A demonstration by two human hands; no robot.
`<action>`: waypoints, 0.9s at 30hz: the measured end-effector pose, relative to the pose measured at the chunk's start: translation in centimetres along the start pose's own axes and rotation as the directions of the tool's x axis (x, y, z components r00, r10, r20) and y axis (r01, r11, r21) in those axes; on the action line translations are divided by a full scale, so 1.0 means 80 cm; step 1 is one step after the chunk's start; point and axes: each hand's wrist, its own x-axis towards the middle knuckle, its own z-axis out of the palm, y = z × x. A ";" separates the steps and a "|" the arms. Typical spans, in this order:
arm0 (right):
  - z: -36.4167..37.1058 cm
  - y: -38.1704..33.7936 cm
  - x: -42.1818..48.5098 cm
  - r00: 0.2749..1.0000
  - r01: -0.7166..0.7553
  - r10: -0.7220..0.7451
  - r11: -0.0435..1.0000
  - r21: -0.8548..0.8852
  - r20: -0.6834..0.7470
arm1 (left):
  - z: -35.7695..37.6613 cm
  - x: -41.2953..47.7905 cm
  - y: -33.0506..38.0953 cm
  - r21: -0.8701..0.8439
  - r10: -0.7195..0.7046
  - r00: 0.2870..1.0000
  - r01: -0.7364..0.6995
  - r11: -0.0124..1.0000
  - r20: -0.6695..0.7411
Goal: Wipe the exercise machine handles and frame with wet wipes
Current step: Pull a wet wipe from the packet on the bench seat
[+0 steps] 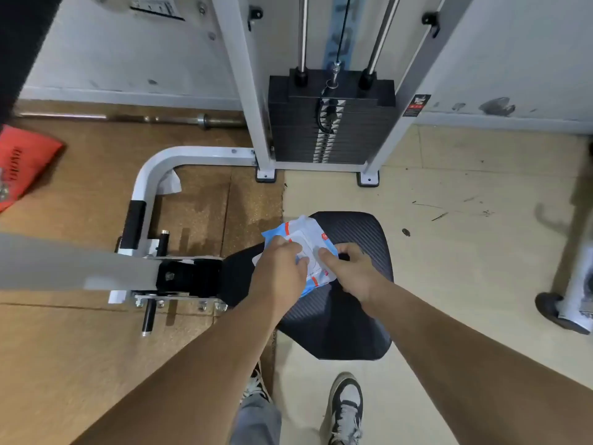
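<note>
The pack of wet wipes (300, 228) is lying on the black padded seat (359, 232) of the exercise machine, its blue, white and red top facing up, with both hands working at it. The left hand (282, 268) is gripping the pack from the left, fingers curled over the pale flap in the middle of its top and thumb closing in beside them. Whether the flap is being lifted cannot be told. The right hand (353, 271) is holding the pack's right side, thumb pressing on top near the flap and the other fingers curling round the edge.

Left of the seat the machine's white frame (150, 175) is bending round over the brown floor, and a crumpled white sheet (171, 184) is hanging at the inside of the bend. A black sleeve (134, 223) is wrapping the tube lower down, and a blurred grey bar (73, 264) is crossing the left foreground. Beyond the seat a black weight stack (330, 123) is standing between white uprights, close to the wall. A barbell (160, 118) is lying along the wall to the left, near a red bag (22, 165) at the edge of view. Below the seat the person's own shoe (345, 409) is showing on the pale floor — and far right, another dark shoe (558, 311).
</note>
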 end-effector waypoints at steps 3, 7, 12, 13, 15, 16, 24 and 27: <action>0.009 0.002 0.015 0.998 -0.048 0.044 0.993 -0.107 -0.044 | 0.010 0.008 -0.006 -0.020 -0.035 0.999 0.034 0.999 -0.033; 0.011 -0.009 0.022 0.993 -0.120 0.115 0.976 -0.182 -0.037 | 0.018 0.014 0.002 0.079 -0.073 0.996 0.078 0.994 -0.060; 0.019 -0.018 0.035 0.982 -0.186 0.167 0.938 -0.292 -0.090 | 0.024 0.034 0.018 0.248 -0.250 0.965 0.223 0.943 0.080; 0.020 -0.022 0.036 0.978 -0.204 0.184 0.928 -0.310 -0.093 | 0.025 0.040 0.022 0.280 -0.306 0.945 0.264 0.923 0.117; 0.020 -0.031 0.039 0.969 -0.247 0.226 0.911 -0.332 -0.100 | 0.024 0.047 0.029 0.329 -0.372 0.917 0.310 0.892 0.144; 0.020 -0.034 0.042 0.966 -0.260 0.237 0.907 -0.332 -0.106 | 0.026 0.048 0.029 0.335 -0.367 0.920 0.307 0.891 0.134; 0.031 -0.043 0.061 0.954 -0.296 0.292 0.882 -0.367 -0.068 | 0.004 0.027 -0.005 0.016 -0.073 0.990 0.072 0.997 0.124; 0.030 -0.046 0.061 0.952 -0.300 0.299 0.875 -0.380 -0.063 | -0.001 0.026 -0.007 -0.020 -0.054 0.989 0.058 0.998 0.140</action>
